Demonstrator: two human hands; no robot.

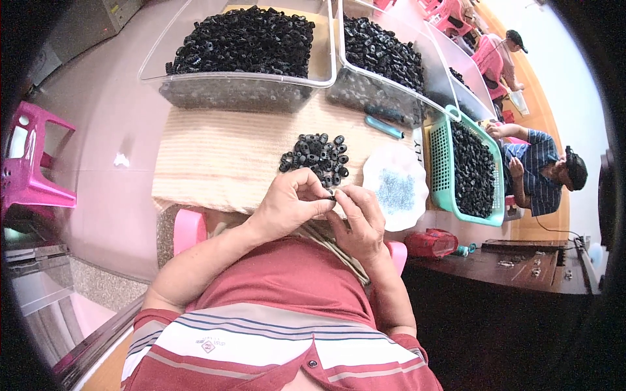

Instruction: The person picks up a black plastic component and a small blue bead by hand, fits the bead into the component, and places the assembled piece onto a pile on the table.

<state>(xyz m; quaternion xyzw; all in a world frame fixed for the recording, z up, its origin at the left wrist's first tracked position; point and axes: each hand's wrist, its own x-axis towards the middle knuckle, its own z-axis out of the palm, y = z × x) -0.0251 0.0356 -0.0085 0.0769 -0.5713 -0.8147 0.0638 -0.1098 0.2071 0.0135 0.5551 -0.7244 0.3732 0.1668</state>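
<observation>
A small black plastic piece (331,198), apparently unfinished, is pinched between the left hand (291,201) and right hand (358,218), before clustered glossy black oval plastic parts (315,156) whose finished or pending state cannot be told.

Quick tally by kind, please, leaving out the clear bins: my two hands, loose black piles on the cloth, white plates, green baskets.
Left hand and right hand: 2
Loose black pile: 1
White plate: 1
Green basket: 1
Total: 5
</observation>
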